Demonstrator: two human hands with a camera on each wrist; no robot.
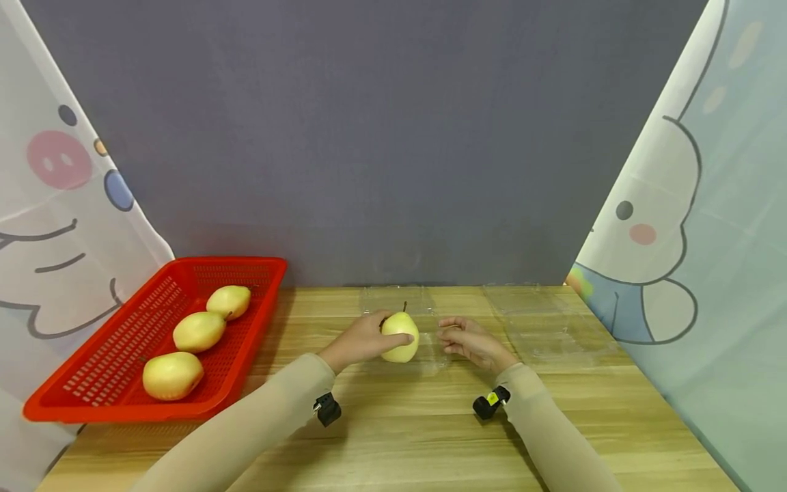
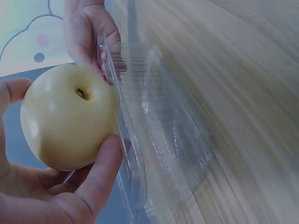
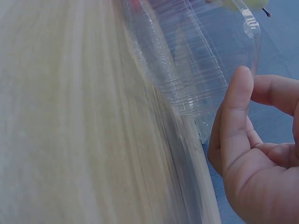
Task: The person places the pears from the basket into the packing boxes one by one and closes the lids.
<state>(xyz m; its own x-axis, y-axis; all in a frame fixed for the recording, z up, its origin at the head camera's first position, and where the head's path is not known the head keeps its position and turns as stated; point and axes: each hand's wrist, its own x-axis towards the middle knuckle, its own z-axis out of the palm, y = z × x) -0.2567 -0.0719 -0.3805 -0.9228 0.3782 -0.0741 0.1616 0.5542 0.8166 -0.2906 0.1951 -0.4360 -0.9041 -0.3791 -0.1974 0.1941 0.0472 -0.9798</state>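
Note:
My left hand (image 1: pixel 356 342) grips a yellow pear (image 1: pixel 399 339), with the thumb on its near side and its stem pointing up. In the left wrist view the pear (image 2: pixel 65 116) is held close beside the rim of a clear plastic clamshell box (image 2: pixel 135 158). My right hand (image 1: pixel 475 344) is at the right side of that box. As the right wrist view shows, its thumb and index finger pinch the rim of the clear box (image 3: pixel 201 60). The box stands with its lid part (image 1: pixel 393 297) folded back toward the grey wall.
A red perforated basket (image 1: pixel 252 362) stands at the left with three pears in it, the nearest pear (image 1: pixel 173 376) at its front. Another clear plastic box (image 1: pixel 547 331) lies open at the right of the wooden table (image 1: pixel 406 437). A grey wall (image 1: pixel 393 137) rises behind.

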